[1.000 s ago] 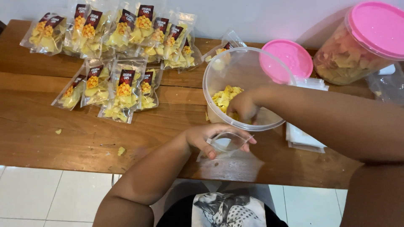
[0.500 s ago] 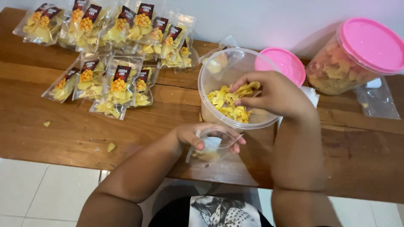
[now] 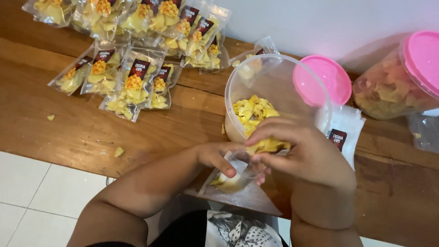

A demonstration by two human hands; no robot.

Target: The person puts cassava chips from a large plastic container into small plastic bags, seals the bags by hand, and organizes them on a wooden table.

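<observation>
I see my left hand (image 3: pixel 219 158) pinching a clear pouch (image 3: pixel 233 176) open at the table (image 3: pixel 68 132) edge; my right hand (image 3: pixel 297 151) grips yellow chips (image 3: pixel 267 145) above it. Many filled packets (image 3: pixel 132 82) lie behind; the tub (image 3: pixel 274 98) holds more.

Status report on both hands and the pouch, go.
Left hand holds clear pouch open at table edge. Right hand pinches yellow chips above pouch mouth. Open tub of chips right behind; nothing blocking.

Soft even light, slight blur
</observation>
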